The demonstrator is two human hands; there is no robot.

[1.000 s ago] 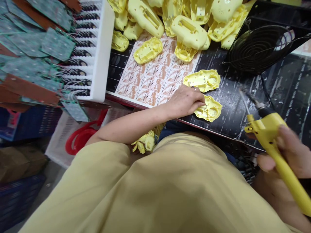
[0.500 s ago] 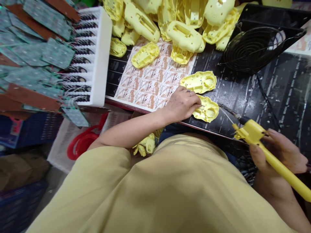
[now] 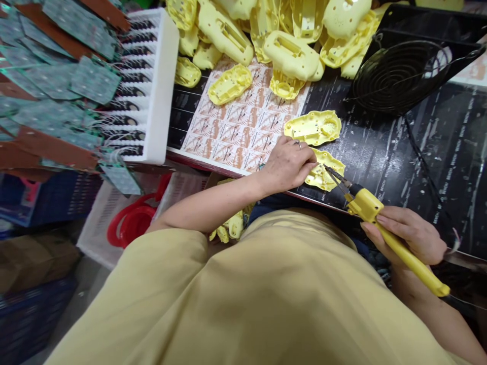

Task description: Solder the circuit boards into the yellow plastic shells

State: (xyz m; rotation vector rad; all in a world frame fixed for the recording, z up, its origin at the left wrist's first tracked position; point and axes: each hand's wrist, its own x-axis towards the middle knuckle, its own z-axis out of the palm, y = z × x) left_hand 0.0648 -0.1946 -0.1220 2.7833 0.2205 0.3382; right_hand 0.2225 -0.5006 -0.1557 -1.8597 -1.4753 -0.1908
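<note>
Black matting covers the workbench [image 3: 411, 152], where the left hand [image 3: 287, 165] pinches a yellow plastic shell [image 3: 327, 172] at the near edge. Closed around a yellow soldering iron [image 3: 384, 230], the right hand [image 3: 409, 235] sets its tip on that shell.

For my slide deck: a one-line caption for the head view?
Left hand steadies a yellow shell while the right hand brings a soldering iron to it.

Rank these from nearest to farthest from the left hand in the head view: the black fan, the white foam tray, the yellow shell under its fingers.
1. Yellow shell, touching the left hand, just right of it.
2. White foam tray, up-left.
3. Black fan, far upper right.
</note>
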